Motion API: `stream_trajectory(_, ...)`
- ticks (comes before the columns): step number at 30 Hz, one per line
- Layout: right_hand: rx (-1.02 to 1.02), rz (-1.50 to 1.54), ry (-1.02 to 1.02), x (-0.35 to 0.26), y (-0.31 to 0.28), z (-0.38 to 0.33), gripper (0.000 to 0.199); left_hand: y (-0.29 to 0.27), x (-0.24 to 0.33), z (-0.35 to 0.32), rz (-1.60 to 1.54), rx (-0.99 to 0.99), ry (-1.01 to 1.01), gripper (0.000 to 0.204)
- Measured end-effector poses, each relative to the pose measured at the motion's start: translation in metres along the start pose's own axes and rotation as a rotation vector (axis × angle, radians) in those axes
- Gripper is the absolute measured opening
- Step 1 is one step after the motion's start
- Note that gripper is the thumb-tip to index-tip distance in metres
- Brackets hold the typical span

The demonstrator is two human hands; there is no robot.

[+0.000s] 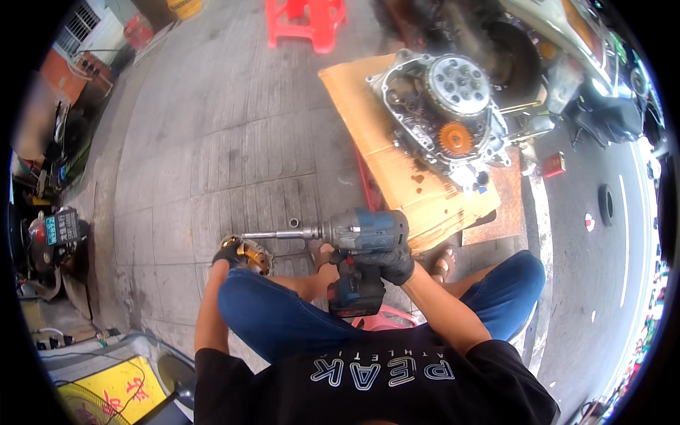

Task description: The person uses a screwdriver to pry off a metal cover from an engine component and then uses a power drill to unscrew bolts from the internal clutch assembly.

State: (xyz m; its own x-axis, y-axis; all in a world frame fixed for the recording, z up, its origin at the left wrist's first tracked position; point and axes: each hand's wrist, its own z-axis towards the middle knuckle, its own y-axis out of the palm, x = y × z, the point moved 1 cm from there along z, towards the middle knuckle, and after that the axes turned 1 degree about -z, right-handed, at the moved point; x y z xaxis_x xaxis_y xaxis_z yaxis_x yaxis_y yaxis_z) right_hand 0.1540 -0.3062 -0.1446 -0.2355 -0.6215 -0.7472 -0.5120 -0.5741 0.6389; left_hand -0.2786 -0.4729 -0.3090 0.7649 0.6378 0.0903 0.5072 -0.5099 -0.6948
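Observation:
My right hand (397, 265), in a dark glove, grips a blue and grey cordless impact wrench (368, 231) by its handle in front of my knees. Its long silver extension (276, 234) points left. Beside my left knee, my left hand (231, 253), also gloved, is closed on the edge of a gold and silver engine cover (258, 258). The extension's tip lies over that cover in the picture; whether they touch I cannot tell. An opened engine case (404, 106) with a round silver clutch (459, 85) and an orange gear (455, 138) rests on cardboard to the right.
Oil-stained cardboard (354, 99) lies under the engine. A small metal ring (293, 222) is on the paving. A red plastic stool (307, 21) stands ahead. Parked motorcycles (602, 117) line the right, beside a road; a fan (176, 375) is at lower left.

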Motion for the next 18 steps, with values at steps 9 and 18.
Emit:
stream_trajectory(9,0.350,-0.153,-0.430,-0.130,0.018,-0.089,0.052,-0.268,0.331,-0.222,-0.326,0.674,1.190,0.041)
stream_trajectory(18,0.685,-0.592,-0.534,-0.248,0.052,-0.137,0.045,-0.256,0.495,-0.186,-0.223,0.874,1.610,0.044)
